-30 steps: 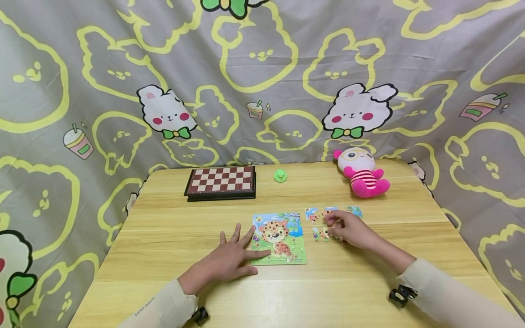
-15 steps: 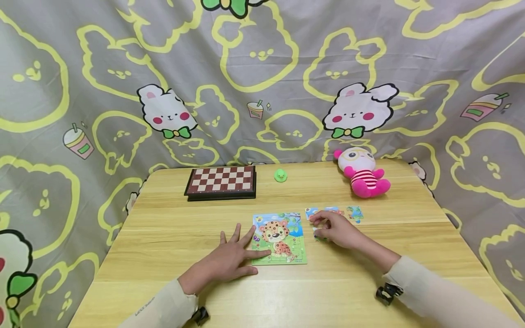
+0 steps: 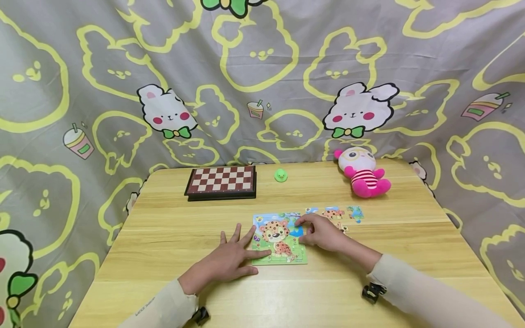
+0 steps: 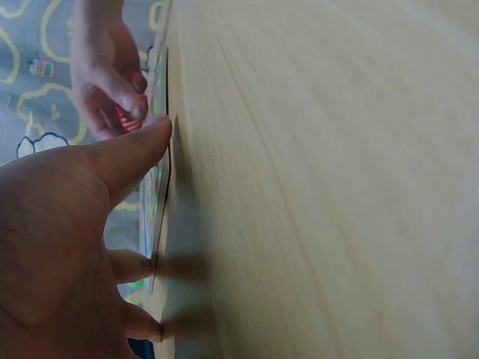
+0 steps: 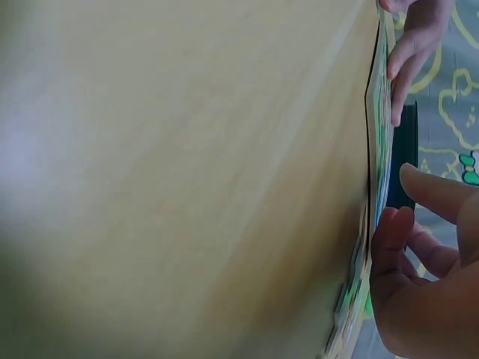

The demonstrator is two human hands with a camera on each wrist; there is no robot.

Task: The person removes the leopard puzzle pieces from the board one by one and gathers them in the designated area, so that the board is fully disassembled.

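Observation:
A square jigsaw puzzle [image 3: 275, 231] with a spotted leopard cub lies flat on the wooden table. My left hand [image 3: 229, 258] is spread at its left side, index finger reaching onto the picture. In the left wrist view the thumb [image 4: 138, 153] is right at the puzzle's edge. My right hand [image 3: 326, 233] is over the puzzle's right edge, thumb and fingers bent with a gap between them. The right wrist view shows no piece between thumb [image 5: 434, 193] and fingertips. Loose puzzle pieces lie just right, including a blue-green one [image 3: 355, 212] and a spotted one [image 3: 333, 213]; my right hand hides some.
At the back left stands a folded chessboard [image 3: 221, 181]. A small green duck [image 3: 280, 175] sits beside it. A pink and white plush toy [image 3: 365, 175] leans at the back right. A patterned curtain [image 3: 254, 68] hangs behind the table.
My right hand has moved left from above the loose pieces to the puzzle's right edge, uncovering pieces on the right. My left hand has stayed in place.

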